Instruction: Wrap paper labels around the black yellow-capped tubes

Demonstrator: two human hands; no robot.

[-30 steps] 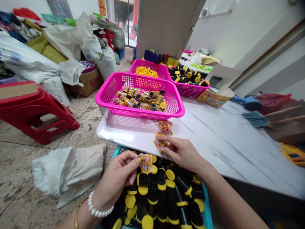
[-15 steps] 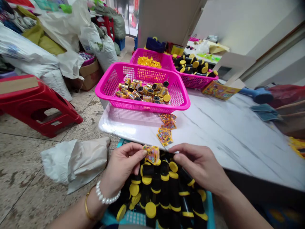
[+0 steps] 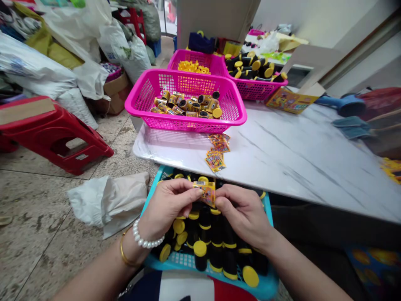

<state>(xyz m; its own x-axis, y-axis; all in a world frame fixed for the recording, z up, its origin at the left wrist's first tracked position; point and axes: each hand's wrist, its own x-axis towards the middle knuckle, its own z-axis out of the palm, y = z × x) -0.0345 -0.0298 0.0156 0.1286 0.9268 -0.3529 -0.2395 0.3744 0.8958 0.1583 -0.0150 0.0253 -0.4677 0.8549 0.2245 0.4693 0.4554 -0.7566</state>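
Note:
A small printed yellow label (image 3: 205, 193) is held taut between my two hands. My left hand (image 3: 171, 200) pinches its left side between thumb and fingers. At its right edge, the thumb and fingertips of my right hand (image 3: 242, 211) are closed on it. Just beneath both hands is a blue basket (image 3: 150, 194) filled with black tubes with yellow caps (image 3: 200, 253). More labels (image 3: 216, 161) lie in a loose pile on the white marbled table (image 3: 266, 146) beyond my hands.
A pink basket (image 3: 186, 124) on the table holds label-wrapped tubes (image 3: 188, 104). Behind it, another pink basket (image 3: 216, 62) contains yellow rings, and a third (image 3: 253, 90) has black tubes. A red stool (image 3: 59, 133) and a crumpled white bag (image 3: 109, 200) are on the floor at left.
My right hand has moved left and now grips the label's right edge, where before it was apart from it. The label is flatter, and the view has shifted slightly.

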